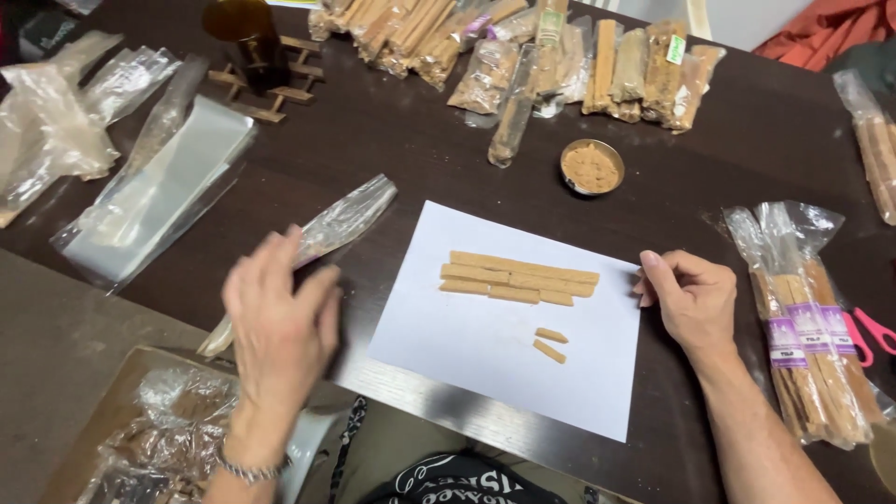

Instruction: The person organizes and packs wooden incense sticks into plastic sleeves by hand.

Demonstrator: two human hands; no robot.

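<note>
Dark wooden table (392, 140), crowded at the edges, bare paper at centre. White sheet (509, 322) lies just ahead of the person, slightly skewed.

Sticks (518, 277): several tan wooden strips bunched side by side on the sheet, long axes running left to right with a slight downward tilt to the right. Two short offcuts (550, 343) lie apart below them, nearer the right hand.

Left hand (278, 322): fingers loosely curled and blurred, holding or just closing on the lower part of a long clear sleeve (322, 238). Cannot tell how firm the hold is. Sleeve runs diagonally, open end up and right, pointing toward the sheet's top left corner. Sticks lie to the right of this hand, well apart from it.

Right hand (686, 294): empty, fingers curled in, fingertips touching the sheet's right edge. It is the nearer hand to the sticks, which end short of its fingertips.

Hard to make out: sleeve's lower end behind the left hand; whether the sleeve holds anything. Brown tray (103, 411) of crumpled bags at lower left is cut off by the frame. Packed bundles (807, 336) at right partly overlap pink scissors (873, 331). Small bowl (592, 168) of brown powder sits beyond the sheet.
</note>
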